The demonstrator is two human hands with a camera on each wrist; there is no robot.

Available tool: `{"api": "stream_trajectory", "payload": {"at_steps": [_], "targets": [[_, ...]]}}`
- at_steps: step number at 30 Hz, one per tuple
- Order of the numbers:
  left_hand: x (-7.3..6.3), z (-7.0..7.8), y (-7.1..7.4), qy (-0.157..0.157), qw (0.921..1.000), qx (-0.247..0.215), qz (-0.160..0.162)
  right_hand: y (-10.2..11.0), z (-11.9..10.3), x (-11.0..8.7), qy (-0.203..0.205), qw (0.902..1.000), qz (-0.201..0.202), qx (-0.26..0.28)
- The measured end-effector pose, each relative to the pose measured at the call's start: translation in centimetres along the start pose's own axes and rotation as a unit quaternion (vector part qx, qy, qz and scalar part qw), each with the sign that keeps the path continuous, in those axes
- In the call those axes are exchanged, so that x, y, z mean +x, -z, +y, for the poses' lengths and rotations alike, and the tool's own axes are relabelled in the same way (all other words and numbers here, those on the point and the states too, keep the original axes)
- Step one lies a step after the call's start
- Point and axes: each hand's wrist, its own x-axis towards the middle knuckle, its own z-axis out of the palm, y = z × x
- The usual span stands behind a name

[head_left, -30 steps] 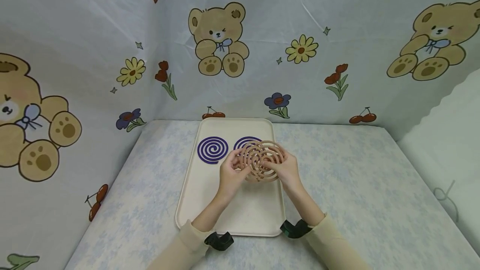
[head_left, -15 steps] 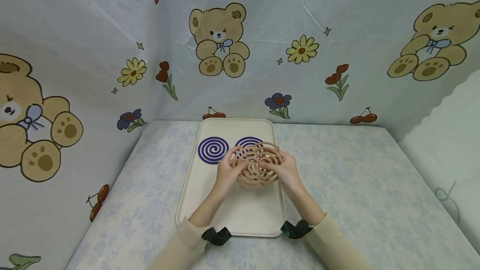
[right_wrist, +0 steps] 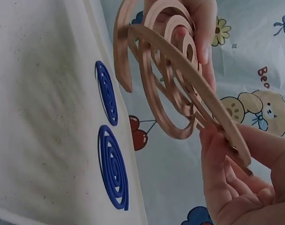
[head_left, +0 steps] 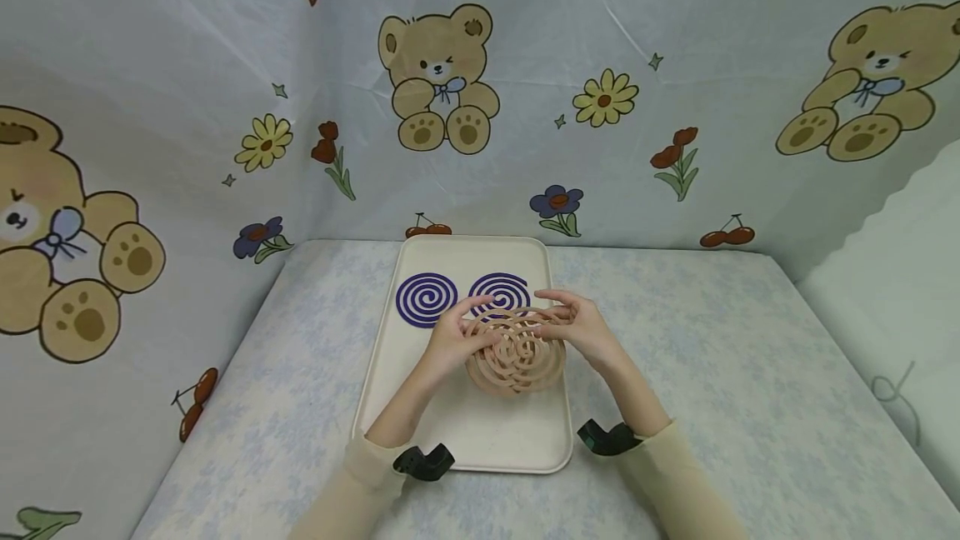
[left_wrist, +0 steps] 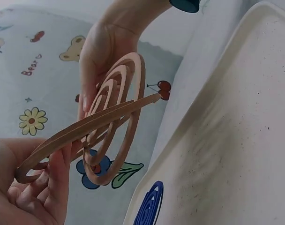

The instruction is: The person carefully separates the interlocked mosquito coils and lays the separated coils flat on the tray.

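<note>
A pair of tan mosquito coils [head_left: 516,383], nested through each other, is held over the tray. My left hand [head_left: 452,340] pinches their left side, thumb in front and fingers behind. On the right side, my right hand [head_left: 591,333] pinches with the thumb, its index finger stretched out above the rim. Both wrist views show the coils tilted apart, one coil [right_wrist: 208,91] slanting across the rings of the other coil [right_wrist: 156,108]. Two blue spirals, a left one [head_left: 415,301] and a right one [head_left: 480,294], lie flat on the tray; fingers partly cover the right one.
The cream tray [head_left: 420,440] with a raised rim stands on a pale blue mottled table [head_left: 690,373]. Behind it hangs a cloth [head_left: 517,107] printed with bears and flowers. A thin cord [head_left: 892,390] shows at the far right.
The coils have come down toward the tray's near side and tilted, uncovering more of the right blue spiral. My right hand has shifted outward, its index finger lifting from the coils.
</note>
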Motion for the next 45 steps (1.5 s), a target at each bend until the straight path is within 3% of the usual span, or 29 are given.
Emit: {"api": "stream_trajectory", "payload": {"at_steps": [6,11,18,21,23,26,31,38,45], "targets": [[0.1,0.1,0.1,0.006,1.0,-0.002,-0.004,0.4,-0.2,0.1,-0.011,0.9995,-0.03,0.005],[0.8,-1.1,0.1,-0.012,0.9997,-0.017,0.014,0.0,-0.4,0.0,0.003,0.9997,0.016,0.015],[1.4,-2.7,-0.2,-0.053,0.9918,-0.03,0.112,-1.7,-0.9,-0.7,-0.001,0.9943,0.093,0.051],[1.3,-2.6,0.0,-0.068,0.9821,-0.035,0.172,-2.1,-0.9,-0.8,-0.009,0.9924,0.1,0.071],[1.3,-2.5,0.2,-0.062,0.975,-0.047,0.208,-2.4,-0.8,-0.8,-0.013,0.9919,0.096,0.083],[1.3,-2.3,0.6,-0.047,0.9693,-0.056,0.235,-2.7,-0.5,-0.7,-0.007,0.9914,0.088,0.097],[1.4,-1.8,1.2,-0.037,0.9741,-0.054,0.216,-2.9,-0.2,-0.5,0.033,0.9882,0.109,0.103],[0.2,0.4,1.3,-0.028,0.9827,-0.056,0.175,-2.6,-0.3,-0.6,0.053,0.9862,0.129,0.089],[1.1,-1.2,1.2,-0.019,0.9874,-0.081,0.135,-1.7,-0.5,-0.5,0.076,0.9818,0.154,0.08]]}}
